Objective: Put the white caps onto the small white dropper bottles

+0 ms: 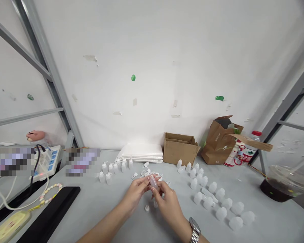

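Observation:
A small translucent plastic bottle [153,182] is pinched between the fingertips of both hands above the grey table [103,209]. My left hand [136,192] grips it from the left, my right hand [167,200], with a wristwatch, from the right. Just behind the hands lies a heap of small white caps [147,173]. One loose cap [147,208] rests on the table under the hands. Several capped bottles [114,167] stand at the left back, and several uncapped bottles [215,197] stand in rows to the right.
A stack of white bags [141,153], an open cardboard box [179,148] and a brown paper bag [221,140] line the wall. A drink cup with a lid [281,185] sits far right. A power strip [47,160], cables and a black pad [50,212] lie left.

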